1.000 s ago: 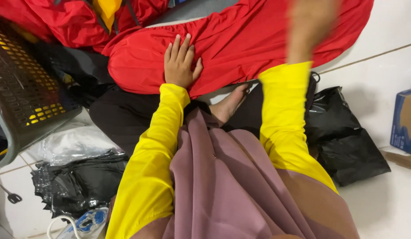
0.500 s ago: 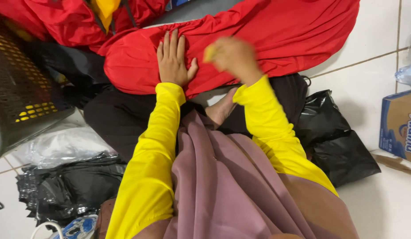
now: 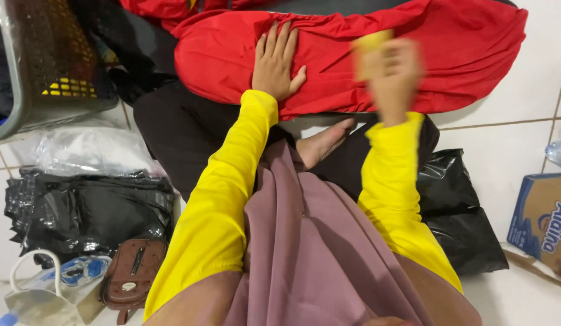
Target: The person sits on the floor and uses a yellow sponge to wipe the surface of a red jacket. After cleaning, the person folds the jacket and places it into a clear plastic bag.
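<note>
Red garment (image 3: 353, 54) being shown plain; sleeves (image 3: 220, 199) being shown yellow; draped cloth (image 3: 317, 253) mauve; bags (image 3: 87, 208) glossy black; basket (image 3: 45, 54) grey, yellow-accented; pouch (image 3: 132, 274) brown.

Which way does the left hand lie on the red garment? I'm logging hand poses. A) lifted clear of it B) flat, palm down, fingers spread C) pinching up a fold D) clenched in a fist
B: the left hand lies flat, fingers spread, on the red garment.

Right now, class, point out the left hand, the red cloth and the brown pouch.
left hand (image 3: 275, 63), head view, back of the hand.
red cloth (image 3: 461, 54), head view, right-hand fold.
brown pouch (image 3: 131, 279), head view, its front flap.
</note>
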